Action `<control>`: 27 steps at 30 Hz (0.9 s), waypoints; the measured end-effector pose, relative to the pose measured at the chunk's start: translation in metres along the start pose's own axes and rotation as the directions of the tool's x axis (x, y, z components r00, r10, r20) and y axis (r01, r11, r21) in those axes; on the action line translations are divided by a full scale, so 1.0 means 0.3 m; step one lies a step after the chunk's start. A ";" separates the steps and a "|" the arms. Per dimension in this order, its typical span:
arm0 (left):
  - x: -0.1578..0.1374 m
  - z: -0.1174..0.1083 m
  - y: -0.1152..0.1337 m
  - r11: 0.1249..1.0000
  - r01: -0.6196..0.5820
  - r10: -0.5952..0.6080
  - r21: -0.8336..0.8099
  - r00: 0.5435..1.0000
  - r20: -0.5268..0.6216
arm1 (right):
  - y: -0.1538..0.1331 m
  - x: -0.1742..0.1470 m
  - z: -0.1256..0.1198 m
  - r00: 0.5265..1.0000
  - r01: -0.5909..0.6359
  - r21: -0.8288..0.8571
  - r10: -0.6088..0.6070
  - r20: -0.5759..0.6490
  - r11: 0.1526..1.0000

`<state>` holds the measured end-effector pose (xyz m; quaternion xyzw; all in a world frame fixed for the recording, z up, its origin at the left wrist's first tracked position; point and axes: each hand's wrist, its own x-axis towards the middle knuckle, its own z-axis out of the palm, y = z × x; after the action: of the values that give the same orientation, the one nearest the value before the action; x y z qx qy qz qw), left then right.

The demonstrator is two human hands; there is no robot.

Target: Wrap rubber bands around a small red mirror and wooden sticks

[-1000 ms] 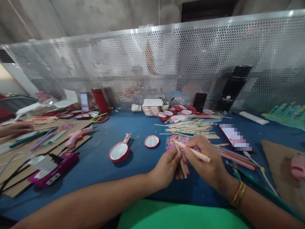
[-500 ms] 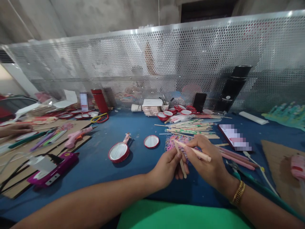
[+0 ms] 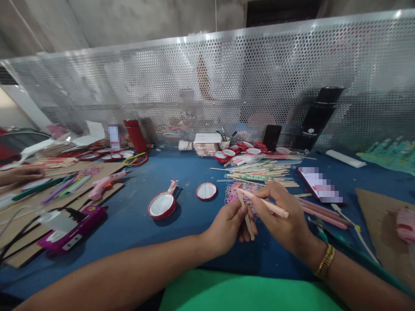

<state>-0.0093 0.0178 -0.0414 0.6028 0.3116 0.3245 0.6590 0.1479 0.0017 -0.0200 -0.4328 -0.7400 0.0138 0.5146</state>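
Note:
My left hand [image 3: 228, 224] pinches a narrow flat wooden stick [image 3: 249, 226], which slants down past its fingertips. In my right hand [image 3: 285, 216] lies a pale pink, pen-shaped stick [image 3: 269, 206], held like a pen. Its thin end meets the upper end of the wooden stick. Just behind both hands is a tangle of coloured rubber bands [image 3: 235, 193]. To the left sit a round red-rimmed disc [image 3: 206, 191] with a white face and a small banjo-shaped piece [image 3: 162, 205] with a short pink neck.
Sticks and wrapped strips [image 3: 262, 172] lie behind the bands. On the right are a phone [image 3: 319, 185], pink pens [image 3: 324, 214], pliers [image 3: 320, 229] and a cable. Leftward are a purple power strip [image 3: 74, 231], a glue gun [image 3: 105, 185] and another person's hand [image 3: 21, 176]. A perforated metal screen [image 3: 155, 95] stands behind.
Very little differs. The pen-shaped stick and my right hand have shifted very slightly, while both hands keep the same hold.

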 end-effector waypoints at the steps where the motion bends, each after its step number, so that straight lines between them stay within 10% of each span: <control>1: -0.001 0.001 0.002 1.000 0.006 -0.006 0.004 1.000 0.000 | 0.003 0.000 -0.001 1.000 -0.008 -0.010 0.008 -0.011 1.000; 27: -0.001 0.001 0.007 1.000 0.012 -0.012 -0.019 1.000 -0.019 | -0.008 0.001 -0.003 0.999 -0.039 0.008 0.039 -0.015 0.999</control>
<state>-0.0092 0.0175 -0.0391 0.5916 0.3184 0.3293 0.6635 0.1470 0.0000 -0.0182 -0.4455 -0.7275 0.0234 0.5213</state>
